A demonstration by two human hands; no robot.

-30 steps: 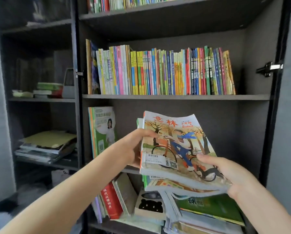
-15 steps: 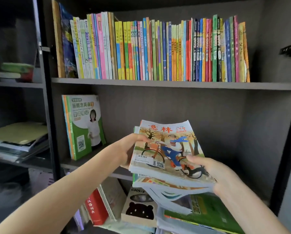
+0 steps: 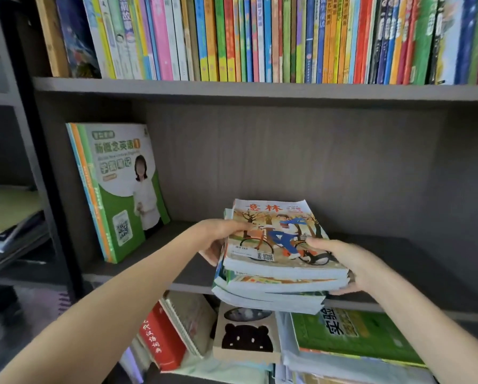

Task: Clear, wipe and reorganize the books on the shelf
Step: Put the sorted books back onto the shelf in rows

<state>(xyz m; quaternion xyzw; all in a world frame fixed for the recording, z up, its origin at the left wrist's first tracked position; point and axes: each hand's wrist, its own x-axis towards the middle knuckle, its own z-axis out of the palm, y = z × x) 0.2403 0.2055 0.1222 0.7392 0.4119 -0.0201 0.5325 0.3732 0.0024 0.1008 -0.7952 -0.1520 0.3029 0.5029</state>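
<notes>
head view: fingers of left hand and right hand grip the magazine stack between them.

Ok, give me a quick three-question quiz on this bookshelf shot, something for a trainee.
1. True or false: the left hand and the right hand both grip the stack of magazines.
2. Where is the green workbook? A) flat on the stack B) leaning at the left end of the middle shelf C) in the upper row of books
3. What is drawn on the top magazine?

Key: 1 true; 2 B; 3 a person riding a bicycle.
</notes>
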